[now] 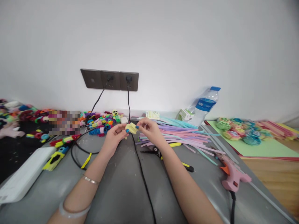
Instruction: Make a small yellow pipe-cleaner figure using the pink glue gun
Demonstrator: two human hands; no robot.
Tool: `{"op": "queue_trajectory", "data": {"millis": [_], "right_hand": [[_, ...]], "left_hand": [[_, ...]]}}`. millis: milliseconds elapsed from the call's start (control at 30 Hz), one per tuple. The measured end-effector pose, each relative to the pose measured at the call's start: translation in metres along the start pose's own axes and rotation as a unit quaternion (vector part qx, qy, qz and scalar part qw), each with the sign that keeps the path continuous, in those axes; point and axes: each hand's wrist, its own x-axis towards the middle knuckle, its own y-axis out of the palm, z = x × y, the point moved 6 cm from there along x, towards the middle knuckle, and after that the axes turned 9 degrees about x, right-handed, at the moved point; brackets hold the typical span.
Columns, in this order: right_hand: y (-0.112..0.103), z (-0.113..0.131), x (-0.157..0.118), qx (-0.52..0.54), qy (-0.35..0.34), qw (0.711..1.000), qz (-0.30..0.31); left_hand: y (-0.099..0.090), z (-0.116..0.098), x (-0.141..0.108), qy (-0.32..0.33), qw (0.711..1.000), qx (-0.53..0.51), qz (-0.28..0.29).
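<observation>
Between my two hands, above the grey table, is a small pale yellow fuzzy piece point(131, 128) that looks bent from pipe cleaner. My left hand point(115, 137) pinches its left side between thumb and fingers. On its right side, my right hand point(149, 130) grips it with the fingertips. Just beyond and to the right lies a spread bundle of pipe cleaners point(177, 134) in pink, purple and turquoise. Under my right forearm rest black-and-yellow pliers point(155, 151), partly hidden by the arm.
A pink glue gun point(233, 175) lies at right, near a tilted water bottle point(205, 105). Colourful pipe-cleaner figures point(100, 123) line the wall at left, behind a white power bank-like box point(28, 174). A black cable point(142, 174) crosses the table. Paper flowers point(252, 138) sit on green sheets.
</observation>
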Motion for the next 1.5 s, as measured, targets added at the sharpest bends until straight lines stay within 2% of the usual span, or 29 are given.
{"op": "queue_trajectory", "data": {"millis": [667, 1000, 1200, 1300, 1500], "right_hand": [[0.008, 0.011, -0.006, -0.066, -0.063, 0.996, 0.006], [0.01, 0.014, -0.006, -0.065, -0.07, 0.995, 0.006], [0.008, 0.011, -0.006, -0.056, -0.061, 0.997, -0.007], [0.007, 0.005, -0.006, -0.018, -0.03, 0.999, -0.017], [0.013, -0.003, -0.007, 0.068, 0.03, 0.997, 0.027]], "left_hand": [[0.001, -0.003, 0.0, 0.027, 0.999, 0.028, -0.015], [0.0, -0.005, 0.0, 0.057, 0.997, 0.056, -0.015], [-0.001, -0.004, 0.001, 0.069, 0.996, 0.053, -0.017], [0.0, -0.006, 0.0, 0.079, 0.995, 0.051, -0.017], [0.001, -0.011, -0.001, 0.083, 0.995, 0.048, -0.016]]}}
